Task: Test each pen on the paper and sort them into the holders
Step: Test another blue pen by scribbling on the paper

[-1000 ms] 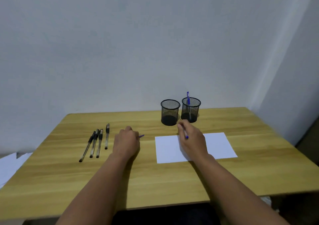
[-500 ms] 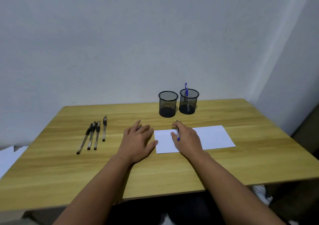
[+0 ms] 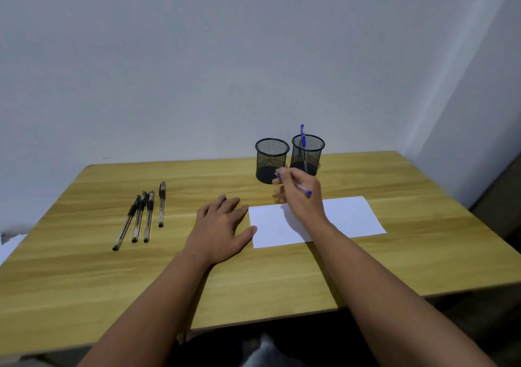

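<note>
My right hand [image 3: 300, 197] grips a blue pen [image 3: 302, 189] above the far left part of the white paper [image 3: 349, 217], close in front of the two black mesh holders. The left holder [image 3: 271, 159] looks empty. The right holder [image 3: 308, 155] has one blue pen [image 3: 302, 134] standing in it. My left hand [image 3: 222, 225] lies flat on the table with fingers spread, its thumb at the paper's left edge. Several black pens [image 3: 143, 216] lie in a row on the left of the table.
The wooden table [image 3: 253, 276] stands against a plain wall, with its corner at the right. White sheets [image 3: 8, 244] show past the table's left edge. Bare wood lies between the black pens and my left hand.
My right hand has lifted off the paper with the blue pen and moved toward the holders. My left hand, curled a second ago, now lies spread flat by the paper.
</note>
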A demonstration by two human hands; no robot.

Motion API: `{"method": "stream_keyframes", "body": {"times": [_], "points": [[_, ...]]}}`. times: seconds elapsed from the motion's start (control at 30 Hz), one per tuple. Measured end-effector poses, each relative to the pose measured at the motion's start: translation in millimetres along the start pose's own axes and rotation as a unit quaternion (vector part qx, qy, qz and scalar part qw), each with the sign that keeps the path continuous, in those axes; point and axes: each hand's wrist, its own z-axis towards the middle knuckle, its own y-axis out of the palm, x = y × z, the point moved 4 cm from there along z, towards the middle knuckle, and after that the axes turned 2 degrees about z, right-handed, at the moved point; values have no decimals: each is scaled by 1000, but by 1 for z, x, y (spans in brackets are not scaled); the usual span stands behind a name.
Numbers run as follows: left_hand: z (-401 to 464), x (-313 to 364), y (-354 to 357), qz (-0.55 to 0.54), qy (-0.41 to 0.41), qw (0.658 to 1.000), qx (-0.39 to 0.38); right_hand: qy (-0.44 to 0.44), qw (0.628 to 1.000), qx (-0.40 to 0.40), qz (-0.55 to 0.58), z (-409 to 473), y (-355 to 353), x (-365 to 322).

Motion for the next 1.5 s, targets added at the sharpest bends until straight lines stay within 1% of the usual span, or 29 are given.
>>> {"method": "stream_keyframes", "body": {"times": [0.13,0.2,0.27,0.37,0.47,0.7,0.83,0.93,1.1,1.23,1.4,1.5], "points": [[0,0,1,-5,-5,1000,0,53,997,16,61,7,12,4],[0,-1,2,-9,-8,1000,2,94,993,4,76,6,17,17],[0,-1,2,-9,-8,1000,5,118,990,-22,67,4,20,28],[-1,0,2,-11,-5,1000,0,88,994,-63,25,1,23,33],[-2,0,2,-13,-7,1000,2,63,995,-77,-29,-1,24,34],[-2,1,2,-11,-12,1000,-3,55,996,-15,-75,2,17,42],[-3,1,2,-10,-12,1000,-6,55,995,-35,-79,3,19,42],[-3,1,2,-9,-12,1000,-5,52,995,-34,-82,3,19,43],[-1,1,3,-7,-12,1000,-7,37,991,-45,-122,5,20,47],[-2,1,3,-5,-14,1000,-8,33,988,-44,-143,4,21,48],[-2,1,3,-6,-11,1000,-7,34,988,-38,-143,5,20,49],[-2,1,4,-1,-12,1000,-9,20,985,-39,-167,4,22,48]]}}
